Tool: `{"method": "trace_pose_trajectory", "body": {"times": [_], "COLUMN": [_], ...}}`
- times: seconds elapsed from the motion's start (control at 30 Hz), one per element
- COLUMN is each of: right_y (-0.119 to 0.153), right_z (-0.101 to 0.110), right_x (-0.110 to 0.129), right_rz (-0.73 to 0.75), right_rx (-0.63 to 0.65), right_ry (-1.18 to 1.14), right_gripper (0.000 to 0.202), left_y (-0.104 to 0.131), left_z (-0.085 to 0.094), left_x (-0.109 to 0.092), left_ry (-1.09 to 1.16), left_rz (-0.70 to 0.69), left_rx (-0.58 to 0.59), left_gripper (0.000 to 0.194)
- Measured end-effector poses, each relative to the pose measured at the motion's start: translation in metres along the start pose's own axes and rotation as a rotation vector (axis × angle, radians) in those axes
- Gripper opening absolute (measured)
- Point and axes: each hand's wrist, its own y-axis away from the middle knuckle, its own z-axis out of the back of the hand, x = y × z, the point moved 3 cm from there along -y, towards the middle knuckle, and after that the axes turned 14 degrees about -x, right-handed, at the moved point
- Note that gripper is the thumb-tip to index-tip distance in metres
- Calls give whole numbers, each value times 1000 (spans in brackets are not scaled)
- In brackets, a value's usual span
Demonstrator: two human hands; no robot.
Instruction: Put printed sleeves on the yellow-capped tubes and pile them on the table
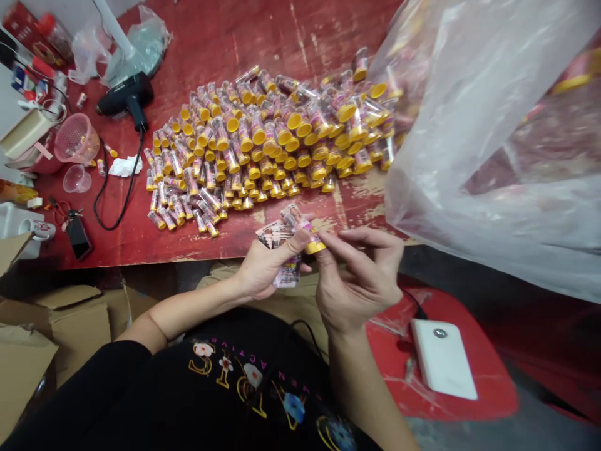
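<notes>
My left hand (263, 266) is closed around a stack of flat printed labels (287, 275), whose ends fan out past the fingers. Between its thumb and fingers is also a small clear tube (297, 219) with a yellow cap (315, 244), tilted. My right hand (359, 275) pinches at the capped end with thumb and forefinger, the other fingers bent. Just beyond both hands, a large pile of similar yellow-capped tubes (258, 134) covers the middle of the red table (225, 31).
A big translucent plastic bag (451, 156) with tubes inside bulges over the right side. At the left lie a black heat gun (129, 100) with its cord, a pink basket (77, 139) and a phone (79, 237). A white power bank (444, 357) rests on a red stool (493, 382).
</notes>
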Motion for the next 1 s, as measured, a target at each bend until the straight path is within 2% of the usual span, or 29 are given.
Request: {"method": "trace_pose_trajectory", "body": {"times": [0.1,0.33,0.5,0.6,0.7,0.77,0.8,0.83,0.9,1.0], "right_y": [0,0,-14,-45,-84,-107,-118,-130,-159,-218], "right_z": [-1,-7,-22,-55,-106,-136,-144,-145,-126,-62], "right_x": [1,-2,-12,-28,-46,-56,-61,-68,-86,-126], "right_rz": [-10,-51,-27,33,117,176,205,230,243,165], "right_rx": [-45,-64,-60,-67,-55,33,90,138,144,-9], "right_ry": [0,12,-8,-77,-92,-40,-13,17,115,384], "right_gripper": [24,19,15,15,17,17,17,19,27,28], "left_y": [2,-2,-20,-35,-43,-42,-41,-40,-40,-43], "left_z": [-1,-2,-3,-2,2,8,12,16,27,35], "left_x": [1,0,-6,-16,-25,-29,-30,-31,-33,-31], "left_ry": [6,21,70,146,221,233,227,216,189,133], "left_rz": [7,-3,-14,-1,60,70,63,50,8,-10], "left_rx": [16,1,-42,-106,-155,-173,-184,-198,-239,-241], "left_gripper": [69,73,52,37,21,21,23,24,21,24]}}
